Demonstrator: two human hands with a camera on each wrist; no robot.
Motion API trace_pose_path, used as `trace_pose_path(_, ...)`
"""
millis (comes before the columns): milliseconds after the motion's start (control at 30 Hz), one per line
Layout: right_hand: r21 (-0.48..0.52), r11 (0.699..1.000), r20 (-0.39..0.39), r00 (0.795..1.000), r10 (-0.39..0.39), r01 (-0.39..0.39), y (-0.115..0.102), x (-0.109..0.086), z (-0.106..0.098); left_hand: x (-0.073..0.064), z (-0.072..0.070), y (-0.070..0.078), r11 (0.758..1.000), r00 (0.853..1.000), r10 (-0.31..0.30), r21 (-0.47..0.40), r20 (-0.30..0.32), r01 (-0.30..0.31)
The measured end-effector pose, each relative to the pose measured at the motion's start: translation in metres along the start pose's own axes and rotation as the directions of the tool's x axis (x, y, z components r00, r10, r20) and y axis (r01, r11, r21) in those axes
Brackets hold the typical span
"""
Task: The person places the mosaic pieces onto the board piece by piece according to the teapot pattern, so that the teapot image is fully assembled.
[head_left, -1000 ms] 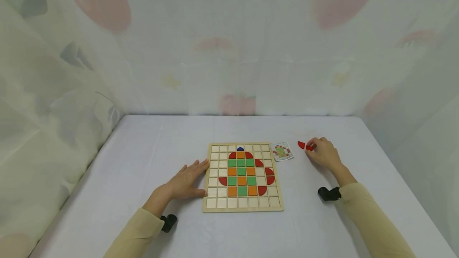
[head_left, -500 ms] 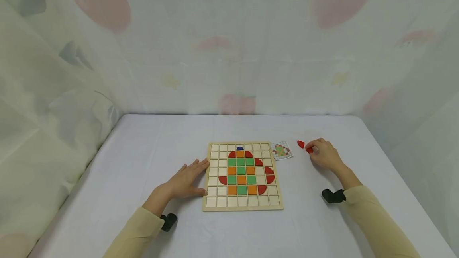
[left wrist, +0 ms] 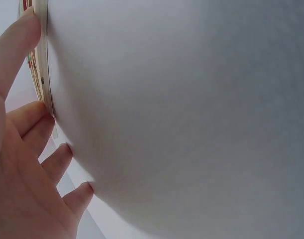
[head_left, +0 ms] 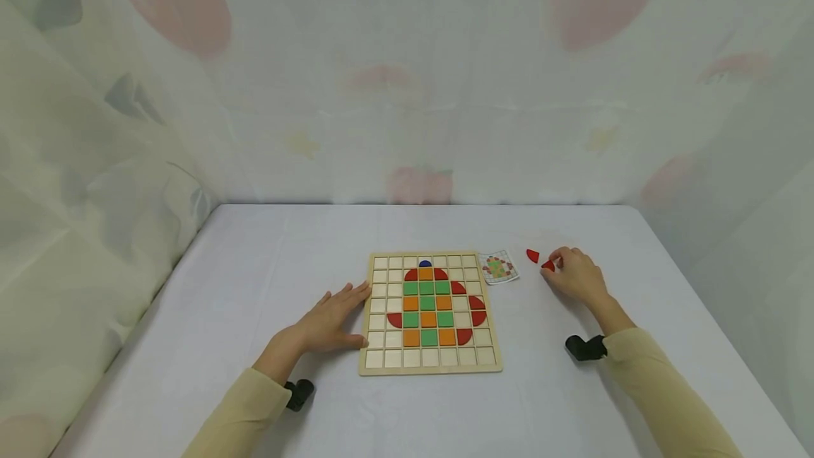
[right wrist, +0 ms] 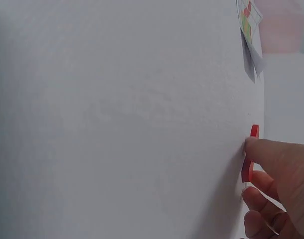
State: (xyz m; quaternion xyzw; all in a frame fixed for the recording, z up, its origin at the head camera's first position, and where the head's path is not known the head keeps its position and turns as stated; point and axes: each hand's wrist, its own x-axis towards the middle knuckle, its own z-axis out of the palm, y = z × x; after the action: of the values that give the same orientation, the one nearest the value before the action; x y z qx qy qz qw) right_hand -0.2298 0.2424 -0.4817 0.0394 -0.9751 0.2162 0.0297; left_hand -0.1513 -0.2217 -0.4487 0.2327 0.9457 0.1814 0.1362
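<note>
A square wooden grid board (head_left: 384, 359) lies on the table, with green and orange square tiles, red quarter-circle tiles and one dark blue rounded tile in its cells. My left hand (head_left: 332, 320) rests at the board's left edge, fingers spread and fairly straight. In the left wrist view, the thumb and fingertips of my left hand (left wrist: 27, 164) touch the wooden rim. To the right of the board, my right hand (head_left: 577, 276) pinches a red quarter-circle tile (head_left: 548, 267) between thumb and fingers, low over the cloth. A second red quarter-circle tile (head_left: 533, 256) lies just beyond it.
A small paper pattern card (head_left: 499, 267) lies against the board's upper right edge, showing a coloured grid picture. White cloth (head_left: 286, 246) covers the table, and patterned curtains (head_left: 407, 90) hang behind and at the sides. Black wrist cameras (head_left: 585, 348) sit below both hands.
The red tile in my right hand has turned a little between the fingers and shows apart from the other red tile. My left hand stays in place on the board's edge.
</note>
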Motion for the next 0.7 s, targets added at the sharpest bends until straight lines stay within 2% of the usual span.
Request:
trace_pose_path(233, 0.022, 1.000, 0.009, 1.000, -0.014, 0.014, -0.0073, 0.0011, 0.0003, -0.0002, -0.0002, -0.0013, 1.000, 1.000, 0.007, 0.008, 0.001, -0.007)
trace_pose_path(700, 0.044, 0.996, -0.023, 0.997, -0.076, 0.077, -0.0051, 0.0003, 0.0030, 0.0002, 0.0016, -0.0016, 1.000, 1.000, -0.014, 0.009, -0.003, 0.014)
